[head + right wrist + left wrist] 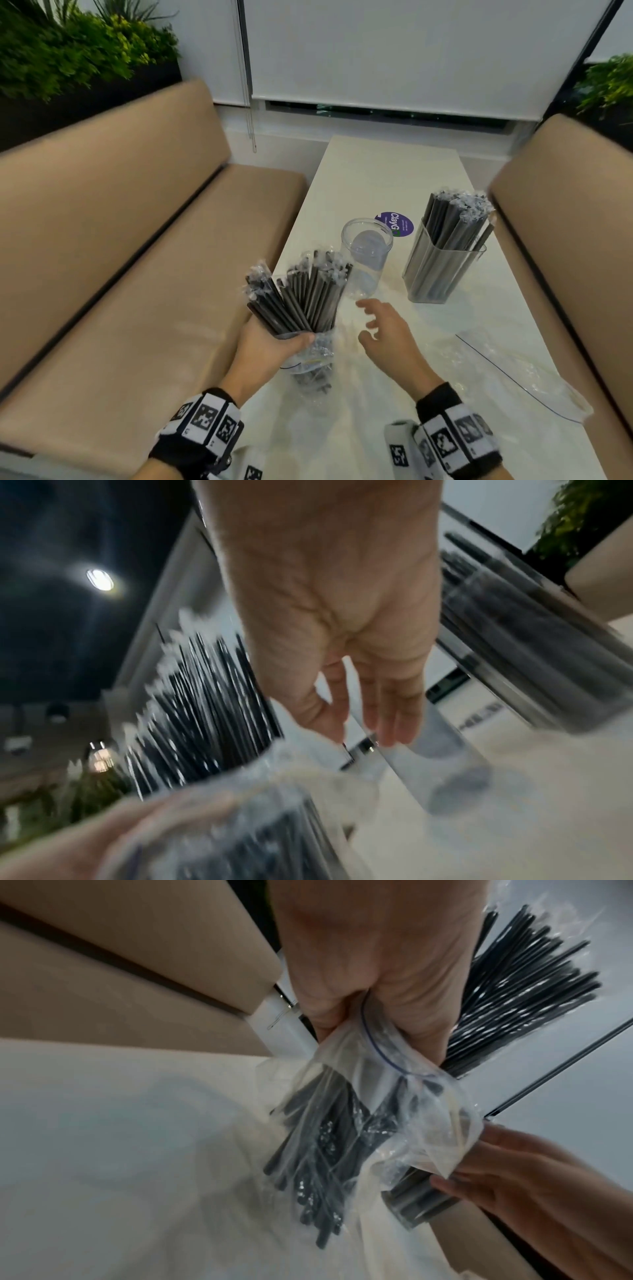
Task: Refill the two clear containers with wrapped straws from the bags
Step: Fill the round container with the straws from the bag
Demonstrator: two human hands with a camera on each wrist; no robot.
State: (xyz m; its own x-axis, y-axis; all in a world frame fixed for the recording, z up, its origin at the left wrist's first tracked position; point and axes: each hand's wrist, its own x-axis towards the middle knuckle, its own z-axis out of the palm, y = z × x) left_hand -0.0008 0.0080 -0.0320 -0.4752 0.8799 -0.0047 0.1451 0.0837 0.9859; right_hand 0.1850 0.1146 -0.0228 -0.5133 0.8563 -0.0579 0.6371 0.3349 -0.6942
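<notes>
My left hand point(274, 342) grips a fanned bundle of black wrapped straws point(301, 294) together with the mouth of a clear zip bag point(313, 363) that hangs below it with more straws inside. In the left wrist view the bag point(377, 1123) dangles from my fist point(377, 988). My right hand point(380, 329) hovers open beside the bundle, fingers spread toward the round clear container point(366, 253), which stands with no straws in it. The square clear container point(445, 263) at the right is full of wrapped straws. In the blurred right wrist view my fingers point(387, 710) point at the round container point(438, 761).
The white table point(387, 171) runs between two tan bench seats point(137, 274). A crumpled clear bag point(513, 370) lies at the right near edge. A purple round sticker point(397, 222) sits behind the round container. Planters stand at the far left and right.
</notes>
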